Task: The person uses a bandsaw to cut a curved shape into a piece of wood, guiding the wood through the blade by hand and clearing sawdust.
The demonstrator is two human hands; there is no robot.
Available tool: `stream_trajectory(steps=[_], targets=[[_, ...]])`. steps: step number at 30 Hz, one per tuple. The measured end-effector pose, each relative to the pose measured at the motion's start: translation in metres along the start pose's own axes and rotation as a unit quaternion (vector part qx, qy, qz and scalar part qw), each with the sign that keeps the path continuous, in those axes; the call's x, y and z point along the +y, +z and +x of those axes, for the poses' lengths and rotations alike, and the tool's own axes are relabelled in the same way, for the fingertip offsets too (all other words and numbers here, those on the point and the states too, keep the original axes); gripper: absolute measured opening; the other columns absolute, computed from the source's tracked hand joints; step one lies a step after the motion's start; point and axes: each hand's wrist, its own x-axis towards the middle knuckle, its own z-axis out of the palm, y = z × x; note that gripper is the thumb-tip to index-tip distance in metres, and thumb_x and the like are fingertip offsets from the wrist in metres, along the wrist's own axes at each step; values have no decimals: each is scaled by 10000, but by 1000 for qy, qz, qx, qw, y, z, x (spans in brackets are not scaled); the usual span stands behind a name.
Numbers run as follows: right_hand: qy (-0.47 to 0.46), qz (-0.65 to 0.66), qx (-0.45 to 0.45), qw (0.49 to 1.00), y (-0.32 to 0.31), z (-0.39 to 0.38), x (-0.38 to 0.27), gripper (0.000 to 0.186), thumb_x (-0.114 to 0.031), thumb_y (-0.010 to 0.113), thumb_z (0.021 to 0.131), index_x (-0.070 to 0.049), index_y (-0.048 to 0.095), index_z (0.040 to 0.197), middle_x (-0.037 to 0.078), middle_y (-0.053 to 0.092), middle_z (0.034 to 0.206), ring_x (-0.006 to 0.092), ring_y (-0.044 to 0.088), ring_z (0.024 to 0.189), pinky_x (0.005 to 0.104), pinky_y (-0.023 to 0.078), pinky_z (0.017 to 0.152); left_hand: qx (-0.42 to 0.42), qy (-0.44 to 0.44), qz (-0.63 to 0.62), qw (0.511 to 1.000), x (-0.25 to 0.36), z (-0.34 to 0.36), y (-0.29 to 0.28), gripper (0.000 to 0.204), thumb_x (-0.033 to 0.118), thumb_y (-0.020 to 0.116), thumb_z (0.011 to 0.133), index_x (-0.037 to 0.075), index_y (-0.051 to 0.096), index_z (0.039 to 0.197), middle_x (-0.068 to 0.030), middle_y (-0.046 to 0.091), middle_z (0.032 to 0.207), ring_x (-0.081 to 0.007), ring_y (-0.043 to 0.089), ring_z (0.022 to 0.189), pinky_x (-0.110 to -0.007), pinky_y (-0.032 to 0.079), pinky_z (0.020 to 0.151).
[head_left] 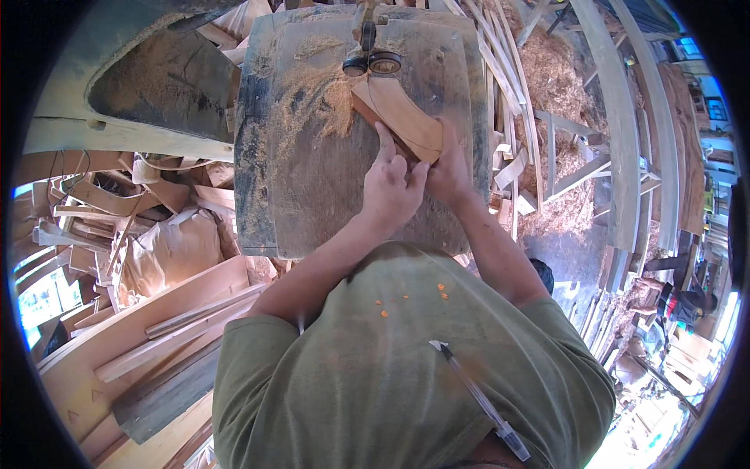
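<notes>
A curved wooden block with a dark line drawn on its top lies slanted on the sawdust-covered wooden machine table, its far end at the black bandsaw guide wheels. My left hand grips the block's near left side, index finger stretched along it and the other fingers bent. My right hand holds the near right end, its fingers partly hidden behind the wood. Whether the blade is in the wood is too small to tell.
The pale machine body stands at the upper left. Offcuts and boards pile up at the left. Long planks, strips and wood shavings lie to the right. Another person is at the far right. A pen rests on my green shirt.
</notes>
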Motion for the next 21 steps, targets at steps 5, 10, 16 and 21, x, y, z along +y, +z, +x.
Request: stream_trajectory(steps=[5,10,16,21], targets=[[4,31,-3,1000,0,3,-9,779,-128,821,797,57,379,1412,241,643,1252,367,662,1190,426,530,991,16,33,7,999,1,4,-2,375,222,750,904,-72,573,752,-512,353,1468,-502,707,932,-473,611,744],[8,46,3,999,4,2,-1,784,-123,834,780,58,387,1398,236,645,1251,362,668,1176,424,534,985,27,51,23,998,-6,4,0,381,233,759,911,-77,569,795,-477,404,1464,-499,704,947,-456,600,725],[-9,29,7,999,6,3,5,762,-117,848,786,55,400,1377,242,651,1252,357,673,1175,435,539,980,21,46,3,999,-3,5,-5,384,224,770,890,-48,533,758,-480,403,1459,-494,705,894,-466,598,724],[-34,63,19,997,10,5,-5,614,-135,875,828,10,477,1271,202,701,1195,303,721,1093,404,577,888,21,36,4,999,-3,6,-7,393,203,785,881,-34,502,746,-438,422,1485,-459,714,900,-429,588,687]])
